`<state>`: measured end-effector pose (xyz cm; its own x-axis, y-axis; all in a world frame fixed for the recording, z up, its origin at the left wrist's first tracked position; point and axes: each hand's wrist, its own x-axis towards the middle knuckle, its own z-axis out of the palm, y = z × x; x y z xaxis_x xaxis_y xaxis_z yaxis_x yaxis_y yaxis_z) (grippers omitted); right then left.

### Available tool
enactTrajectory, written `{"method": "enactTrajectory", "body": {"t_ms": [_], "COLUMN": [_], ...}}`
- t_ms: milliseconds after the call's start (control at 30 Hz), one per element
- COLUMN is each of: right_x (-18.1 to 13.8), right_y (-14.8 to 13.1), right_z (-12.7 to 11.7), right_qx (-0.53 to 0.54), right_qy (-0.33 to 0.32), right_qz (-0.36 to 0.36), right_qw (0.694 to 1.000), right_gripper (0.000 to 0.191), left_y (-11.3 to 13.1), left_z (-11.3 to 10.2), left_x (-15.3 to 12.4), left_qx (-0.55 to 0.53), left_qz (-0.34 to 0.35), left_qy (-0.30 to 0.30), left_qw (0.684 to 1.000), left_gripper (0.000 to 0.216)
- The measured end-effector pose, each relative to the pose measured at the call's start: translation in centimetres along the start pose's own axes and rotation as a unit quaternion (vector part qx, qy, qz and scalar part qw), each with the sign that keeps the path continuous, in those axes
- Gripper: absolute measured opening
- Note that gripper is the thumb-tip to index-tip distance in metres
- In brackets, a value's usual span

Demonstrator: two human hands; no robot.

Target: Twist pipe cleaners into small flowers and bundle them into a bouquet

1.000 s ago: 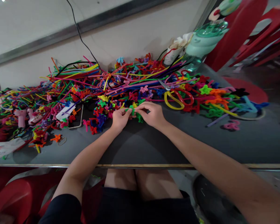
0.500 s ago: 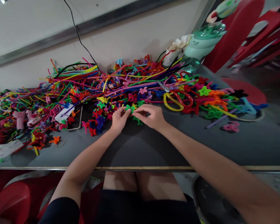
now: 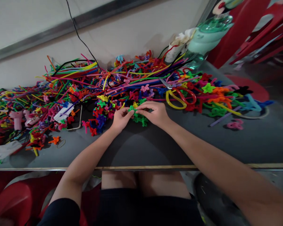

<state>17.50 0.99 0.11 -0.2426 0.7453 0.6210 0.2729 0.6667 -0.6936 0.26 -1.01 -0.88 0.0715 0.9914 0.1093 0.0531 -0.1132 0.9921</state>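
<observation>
My left hand [image 3: 119, 119] and my right hand [image 3: 155, 113] meet at the middle of the dark table [image 3: 155, 147]. Both pinch a green pipe-cleaner piece [image 3: 138, 116], its flower-like loops showing between and below my fingertips. Just behind my hands lies a heap of small pipe-cleaner flowers [image 3: 101, 113] in red, blue, yellow and green.
Long coloured pipe cleaners [image 3: 85, 78] cover the back of the table along the wall. Yellow-and-red scissors [image 3: 178, 97] lie right of my hands. A pink flower [image 3: 234, 125] sits alone at right. A green bottle [image 3: 206, 34] and red chairs [image 3: 254, 31] stand at far right.
My hands have stayed together on the green piece, and more of its green loops now show below my right fingers. The view shifted slightly.
</observation>
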Motion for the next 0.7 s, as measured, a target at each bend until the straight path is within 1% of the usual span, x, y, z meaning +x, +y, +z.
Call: {"method": "enactTrajectory", "body": {"t_ms": [300,533,600,700], "right_x": [-0.12,-0.04,-0.06,-0.09], "right_y": [0.06,0.14,0.19,0.23], "right_z": [-0.17,-0.37,-0.3,-0.05], "right_qx": [-0.022,-0.047,-0.059,-0.081], "right_qy": [0.0,-0.023,-0.02,0.007], "right_qz": [-0.025,-0.049,-0.045,-0.041], "right_qw": [0.999,0.997,0.997,0.996], "right_gripper": [0.016,0.017,0.017,0.016], "left_y": [-0.02,-0.11,-0.09,-0.13], "left_z": [-0.02,-0.11,-0.02,0.14], "left_x": [0.07,0.12,0.1,0.13], "left_qx": [0.0,-0.003,-0.001,-0.008], "left_qz": [-0.013,-0.018,-0.017,-0.006], "left_qy": [-0.019,-0.028,-0.02,0.011], "left_qw": [1.0,0.999,1.0,1.0], "left_gripper": [0.031,0.035,0.035,0.032]}}
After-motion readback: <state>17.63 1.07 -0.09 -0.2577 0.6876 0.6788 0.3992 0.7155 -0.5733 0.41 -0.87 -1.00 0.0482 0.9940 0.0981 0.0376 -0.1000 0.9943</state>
